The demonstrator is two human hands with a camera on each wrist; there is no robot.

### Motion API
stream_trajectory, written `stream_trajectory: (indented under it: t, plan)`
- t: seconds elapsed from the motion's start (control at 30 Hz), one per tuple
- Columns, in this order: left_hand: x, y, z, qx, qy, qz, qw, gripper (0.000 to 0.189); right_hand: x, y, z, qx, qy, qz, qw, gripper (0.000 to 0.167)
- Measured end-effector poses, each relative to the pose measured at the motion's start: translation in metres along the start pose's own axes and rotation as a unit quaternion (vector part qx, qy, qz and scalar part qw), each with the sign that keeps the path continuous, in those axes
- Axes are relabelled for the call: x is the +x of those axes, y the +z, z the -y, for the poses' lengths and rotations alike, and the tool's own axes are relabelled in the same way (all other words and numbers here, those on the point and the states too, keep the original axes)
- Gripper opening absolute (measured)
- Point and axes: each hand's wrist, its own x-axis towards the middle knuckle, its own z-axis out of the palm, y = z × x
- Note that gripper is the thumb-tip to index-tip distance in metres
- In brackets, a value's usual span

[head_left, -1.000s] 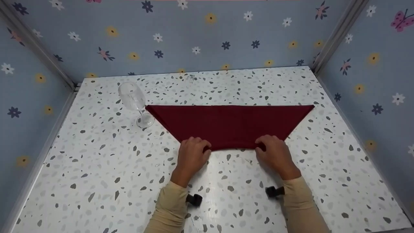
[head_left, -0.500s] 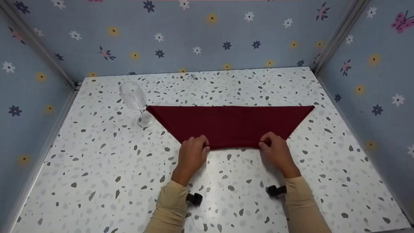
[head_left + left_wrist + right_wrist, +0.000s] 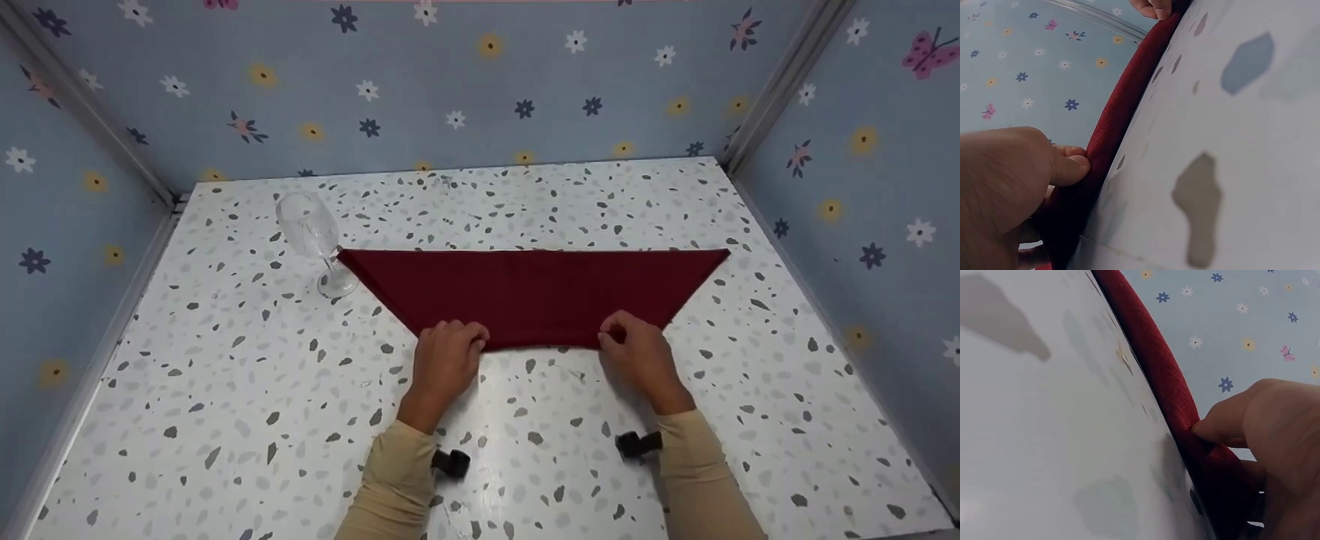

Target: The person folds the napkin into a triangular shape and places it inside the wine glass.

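A dark red cloth napkin [image 3: 525, 292], folded to a trapezoid, lies on the speckled table with its long edge at the far side. My left hand [image 3: 446, 367] pinches the near edge left of its middle; in the left wrist view the thumb [image 3: 1072, 169] presses on the thick folded edge [image 3: 1114, 115]. Toward the other end of that edge, my right hand [image 3: 641, 360] pinches the cloth between thumb and fingers. The right wrist view shows the thumb [image 3: 1216, 424] against the rounded red fold [image 3: 1157, 354], while the other fingers are partly hidden behind it.
An upright clear wine glass [image 3: 307, 229] stands by the napkin's far left corner, its foot [image 3: 337, 281] close to the slanted edge. Flower-patterned walls [image 3: 450, 82] bound the white speckled table [image 3: 225, 420] at the back and both sides.
The right hand has shifted slightly right along the near edge, its thumb and forefinger now closer together. The left fingers have adjusted a little. The napkin and glass stay in place.
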Motion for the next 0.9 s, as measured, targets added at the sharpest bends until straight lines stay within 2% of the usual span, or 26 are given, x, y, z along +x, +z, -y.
stream_trajectory:
  t: [0.17, 0.33, 0.5, 0.9]
  plan:
    - [0.0002, -0.0023, -0.0008, 0.013, -0.008, 0.008, 0.9999, 0.008, -0.0006, -0.0021, 0.0021, -0.036, -0.022, -0.001, 0.9991, 0.012]
    - [-0.0013, -0.0039, -0.0014, 0.016, -0.020, 0.020, 0.9995, 0.014, -0.0004, -0.0043, 0.0008, -0.076, -0.058, 0.016, 0.9953, 0.021]
    - [-0.0015, -0.0030, 0.0001, 0.015, -0.026, 0.015, 0.9994, 0.016, 0.0001, -0.0050, -0.0013, -0.099, -0.075, 0.034, 0.9917, 0.031]
    - [0.0000, 0.0000, -0.0003, 0.055, -0.009, -0.001, 0.9984, 0.011, 0.0005, -0.0046, -0.0024, -0.098, -0.103, 0.007, 0.9899, 0.022]
